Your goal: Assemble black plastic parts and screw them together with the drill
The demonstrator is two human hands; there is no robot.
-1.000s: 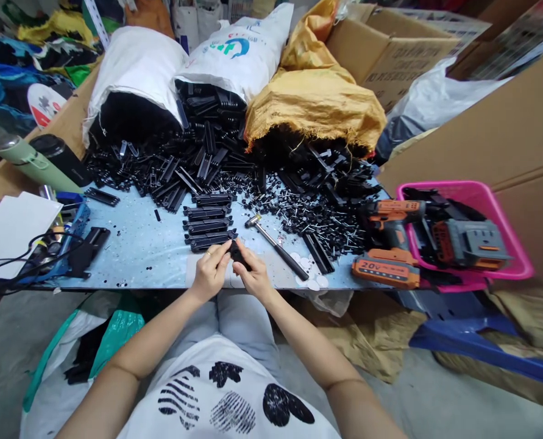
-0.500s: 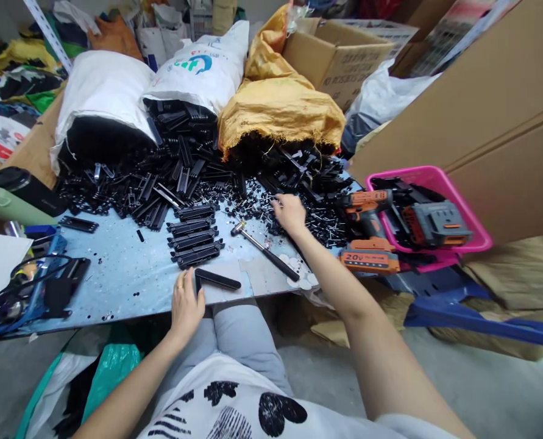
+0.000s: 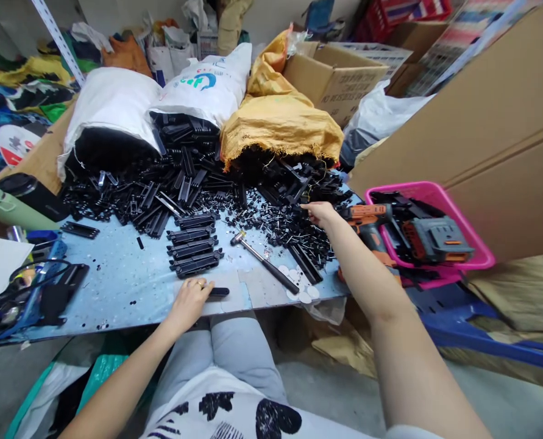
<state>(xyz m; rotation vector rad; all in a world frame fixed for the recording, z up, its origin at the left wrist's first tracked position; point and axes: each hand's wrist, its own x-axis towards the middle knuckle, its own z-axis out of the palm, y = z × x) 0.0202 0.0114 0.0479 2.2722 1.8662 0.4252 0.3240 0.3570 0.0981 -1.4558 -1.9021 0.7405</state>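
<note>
At the table's front edge my left hand (image 3: 191, 301) is closed over a narrow black plastic piece (image 3: 219, 292), whose rounded end sticks out to the right of the fingers. My right hand (image 3: 321, 213) reaches into the heap of small black parts (image 3: 275, 216) and pins, its fingertips pinched together; whatever they hold is too small to make out. A row of several black plastic pieces (image 3: 197, 247) lies just beyond my left hand. Between the hands rests a small hammer (image 3: 266, 263) with a black handle. Two long black strips (image 3: 305, 263) lie to its right.
A white sack (image 3: 111, 103), a printed white sack (image 3: 207, 85) and a yellow sack (image 3: 284, 116) spill black parts at the back. On the right are an orange cordless drill (image 3: 367, 214) and a pink basket (image 3: 484, 259). A blue tray (image 3: 58, 251) stands left.
My right hand has moved right across the heap, toward the drill. My left hand has closed over the black piece, covering most of it. Two long strips now show beside the hammer.
</note>
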